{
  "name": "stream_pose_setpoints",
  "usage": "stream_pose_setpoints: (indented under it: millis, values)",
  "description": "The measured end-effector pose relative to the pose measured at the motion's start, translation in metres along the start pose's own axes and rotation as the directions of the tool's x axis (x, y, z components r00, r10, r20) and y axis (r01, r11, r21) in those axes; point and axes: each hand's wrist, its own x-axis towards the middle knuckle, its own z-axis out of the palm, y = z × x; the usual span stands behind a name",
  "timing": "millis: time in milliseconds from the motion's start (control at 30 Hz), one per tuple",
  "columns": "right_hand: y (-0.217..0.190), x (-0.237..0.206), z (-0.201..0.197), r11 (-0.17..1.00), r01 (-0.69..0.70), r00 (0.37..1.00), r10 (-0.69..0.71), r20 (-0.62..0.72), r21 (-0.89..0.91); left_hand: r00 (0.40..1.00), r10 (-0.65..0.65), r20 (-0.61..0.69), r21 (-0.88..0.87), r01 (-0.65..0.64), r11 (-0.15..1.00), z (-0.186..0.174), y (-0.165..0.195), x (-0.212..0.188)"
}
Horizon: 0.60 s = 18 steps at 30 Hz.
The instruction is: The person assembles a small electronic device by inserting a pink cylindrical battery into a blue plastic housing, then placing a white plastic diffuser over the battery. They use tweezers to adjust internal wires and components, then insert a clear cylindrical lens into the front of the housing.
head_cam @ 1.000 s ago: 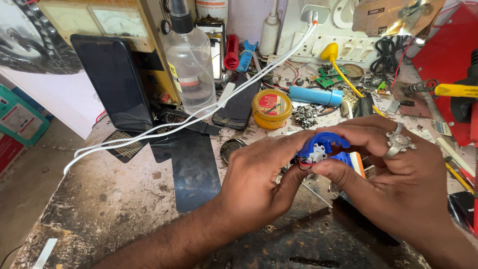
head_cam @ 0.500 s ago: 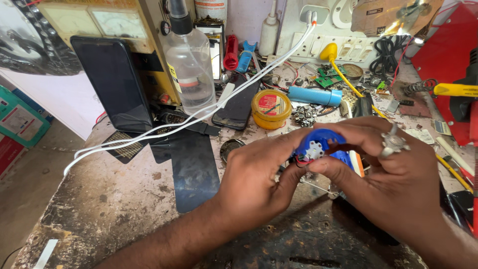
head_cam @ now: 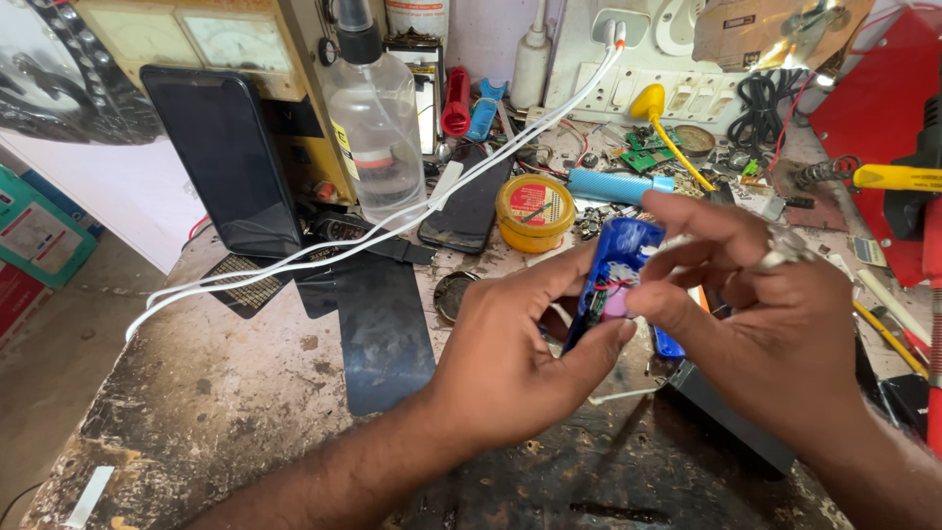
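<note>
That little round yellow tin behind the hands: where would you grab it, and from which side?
Probably by its rim, from above. The yellow tin sits flat and low on the workbench, with a phone close on its left and small parts on its right, so fingers spanning its round wall from the top have most room.

A clear plastic spray bottle [head_cam: 376, 118] stands behind a round yellow tin [head_cam: 535, 212], near a black smartphone [head_cam: 221, 157] leaning upright

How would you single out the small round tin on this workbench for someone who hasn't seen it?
Start at the clear spray bottle standing at the back of the bench. Just right of it, past the dark phone lying flat, sits the round tin: yellow sides, red-orange lid, the only such container here.
</note>
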Motion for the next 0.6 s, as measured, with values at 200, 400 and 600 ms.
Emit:
stream_pose_setpoints:
  millis: [200, 400, 600]
  values:
    - [-0.024, -0.013, 0.005, 0.818, 0.329, 0.943, -0.313, 0.114, -0.472, 0.99, -0.102, 0.099, 0.021, 0.1, 0.995, -0.016, 0.015, -0.009]
    - [-0.023, -0.009, -0.001, 0.818, 0.232, 0.969, -0.147, 0.198, -0.527, 0.992, -0.053, 0.11, 0.002, 0.053, 0.999, -0.015, 0.009, -0.013]
    - [-0.013, 0.0, -0.011, 0.806, 0.323, 0.939, -0.206, 0.277, -0.496, 0.993, -0.079, 0.084, -0.042, 0.083, 0.996, -0.005, -0.003, -0.003]
